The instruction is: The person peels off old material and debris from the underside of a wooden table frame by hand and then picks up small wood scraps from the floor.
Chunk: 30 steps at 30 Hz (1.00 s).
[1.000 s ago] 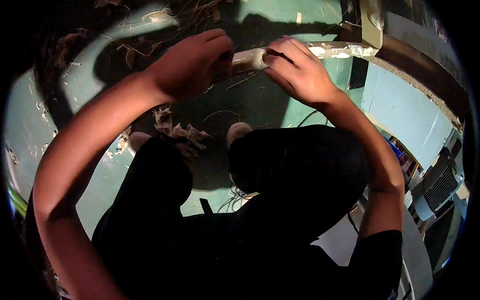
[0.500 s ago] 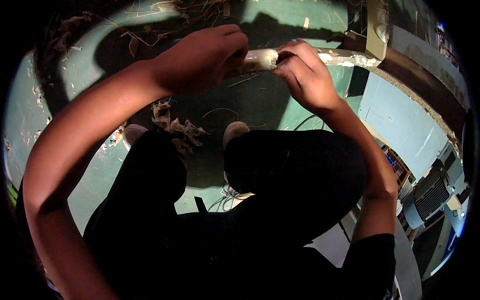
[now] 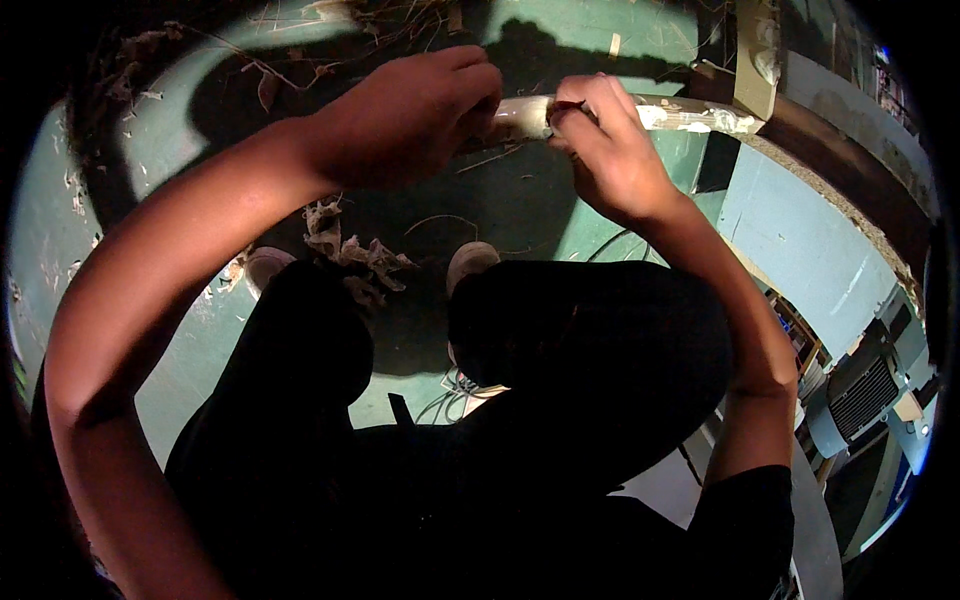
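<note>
A long pole [image 3: 690,112] with patches of white, flaky coating runs roughly level across the far side. My left hand [image 3: 405,118] is closed round its left part, and its fingertips are hidden behind the back of the hand. Just to the right, my right hand [image 3: 618,145] has its thumb and fingers bent tightly on the pole, at the edge of a whitish band [image 3: 535,112]. Between the two hands a short stretch of the pole shows. Whether the right fingers pinch a loose bit of coating is too small to tell.
Pale peeled scraps [image 3: 350,250] lie on the green floor [image 3: 190,375] near my shoes, with dry twigs farther off. An upright post [image 3: 757,60] stands at the pole's right end. Right of it are a light blue panel [image 3: 800,225] and a grilled machine [image 3: 865,400]. Cables [image 3: 450,398] lie below my knees.
The right fingers have shifted slightly on the pole and curled in more over the whitish band. The left hand has moved a little to the right.
</note>
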{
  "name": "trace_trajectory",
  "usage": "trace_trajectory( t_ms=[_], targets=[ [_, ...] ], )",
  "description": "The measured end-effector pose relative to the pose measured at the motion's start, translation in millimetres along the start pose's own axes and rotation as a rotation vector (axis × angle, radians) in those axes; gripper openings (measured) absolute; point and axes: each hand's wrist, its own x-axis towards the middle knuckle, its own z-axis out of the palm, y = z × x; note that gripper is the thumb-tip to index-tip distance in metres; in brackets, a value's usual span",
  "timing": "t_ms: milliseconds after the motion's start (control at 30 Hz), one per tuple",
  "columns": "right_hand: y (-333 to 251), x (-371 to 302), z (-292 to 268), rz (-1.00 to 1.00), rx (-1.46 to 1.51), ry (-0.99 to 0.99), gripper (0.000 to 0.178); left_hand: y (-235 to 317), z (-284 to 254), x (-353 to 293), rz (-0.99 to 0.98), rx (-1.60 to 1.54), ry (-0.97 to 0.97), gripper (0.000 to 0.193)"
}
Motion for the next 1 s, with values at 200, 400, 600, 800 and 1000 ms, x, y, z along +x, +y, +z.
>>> trace_trajectory(
  t_ms=[200,400,600,800,1000],
  targets=[
    [0,4,-3,0.002,0.010,-0.051,0.022,0,1,1,0.022,0.026,0.005,0.014],
    [-3,8,-8,-0.059,-0.026,-0.068,0.022,3,0,2,-0.006,0.030,-0.007,0.013],
    [11,12,-14,-0.094,-0.112,0.089,0.027,7,-7,9,-0.008,0.070,-0.068,0.013],
    [-4,39,-49,0.084,-0.103,0.049,0.011,-2,-2,1,-0.006,0.046,-0.036,0.012],
    [6,4,-37,-0.051,-0.032,-0.133,0.022,2,-1,3,0.022,0.016,-0.013,0.010]
  ],
)
